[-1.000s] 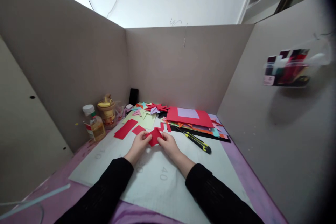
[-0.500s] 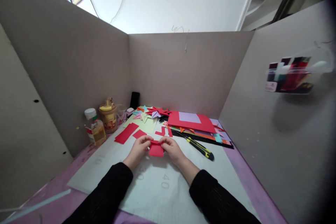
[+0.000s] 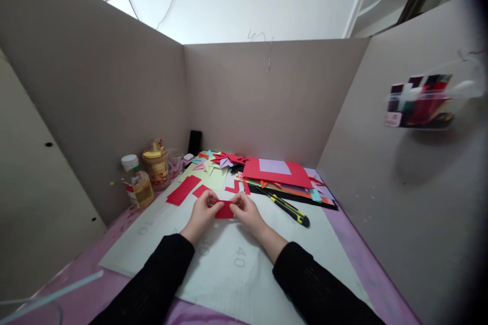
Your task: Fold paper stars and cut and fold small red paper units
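Between my two hands is a small piece of red paper (image 3: 224,210), pinched along its upper part and hanging a little below my thumbs. My left hand (image 3: 206,213) grips its left end between thumb and fingers. On the other end my right hand (image 3: 246,212) closes the same way. Both hands hover over a white cutting mat (image 3: 267,274) with grey numbers. Just beyond my left hand lie a small red paper piece (image 3: 202,191) and larger red strips (image 3: 183,190). Narrow red offcuts (image 3: 244,187) lie past my right hand.
A yellow-and-black utility knife (image 3: 290,210) lies to the right, before a stack of coloured sheets topped by a red one (image 3: 280,179). Folded paper stars (image 3: 229,158) pile up behind. A glue bottle (image 3: 139,185) and a tan container (image 3: 157,166) stand at left. Grey panels enclose three sides.
The lower part of the red paper shows shorter now, and my thumbs have come lower over its front. My view has tilted slightly. The other things lie where they were.
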The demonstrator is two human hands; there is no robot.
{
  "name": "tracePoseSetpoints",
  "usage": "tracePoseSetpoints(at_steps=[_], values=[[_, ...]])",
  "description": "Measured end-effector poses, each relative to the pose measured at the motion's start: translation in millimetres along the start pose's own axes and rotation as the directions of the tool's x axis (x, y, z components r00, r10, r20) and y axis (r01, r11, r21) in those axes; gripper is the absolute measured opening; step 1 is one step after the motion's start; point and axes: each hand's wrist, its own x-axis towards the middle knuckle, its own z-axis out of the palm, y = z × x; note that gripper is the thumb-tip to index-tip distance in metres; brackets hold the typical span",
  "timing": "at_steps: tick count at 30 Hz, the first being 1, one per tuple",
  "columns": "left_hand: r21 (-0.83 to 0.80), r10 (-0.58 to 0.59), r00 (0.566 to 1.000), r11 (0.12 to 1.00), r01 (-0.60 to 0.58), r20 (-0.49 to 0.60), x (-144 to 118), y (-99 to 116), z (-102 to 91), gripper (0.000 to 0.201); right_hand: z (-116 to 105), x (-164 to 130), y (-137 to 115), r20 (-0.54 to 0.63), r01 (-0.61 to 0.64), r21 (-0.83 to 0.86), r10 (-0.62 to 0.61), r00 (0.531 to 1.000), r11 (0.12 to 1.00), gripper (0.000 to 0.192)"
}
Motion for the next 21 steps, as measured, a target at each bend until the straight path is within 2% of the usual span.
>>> tracePoseSetpoints(at_steps=[2, 7, 10, 13, 15, 17, 19, 21], values=[[0.059, 0.04, 0.998, 0.997, -0.042, 0.04, -1, -1, -0.6, 0.017, 1, 0, -1, -0.019, 0.049, -0.086, -0.051, 0.999, 0.995, 0.006], [0.189, 0.116, 0.983, 0.971, -0.143, 0.145, -4, -5, -3.1, 0.011, 4, -2, -8, 0.075, 0.202, -0.376, -0.188, 0.979, 0.905, 0.013], [0.264, 0.153, 0.972, 0.944, -0.196, 0.177, -7, -2, -2.3, 0.008, 5, -3, -12, 0.091, 0.255, -0.476, -0.242, 0.966, 0.842, 0.014], [0.309, 0.193, 0.961, 0.918, -0.248, 0.196, -7, 2, -1.5, 0.014, 6, -3, -15, 0.096, 0.274, -0.533, -0.265, 0.96, 0.8, 0.014], [0.331, 0.221, 0.963, 0.907, -0.261, 0.156, -3, 2, -4.3, 0.015, 4, -1, -14, 0.078, 0.269, -0.562, -0.273, 0.959, 0.782, 0.015], [0.345, 0.211, 0.975, 0.912, -0.221, 0.067, 2, 0, -10.6, 0.016, -1, 1, -11, 0.035, 0.243, -0.567, -0.272, 0.962, 0.787, 0.017], [0.335, 0.165, 0.986, 0.931, -0.145, -0.032, 7, -2, -18.0, 0.019, -8, 3, -8, -0.041, 0.188, -0.535, -0.248, 0.968, 0.824, 0.017], [0.31, 0.115, 0.99, 0.947, -0.083, -0.086, 9, -4, -22.5, 0.022, -14, 4, -6, -0.126, 0.127, -0.469, -0.209, 0.97, 0.874, 0.017]])
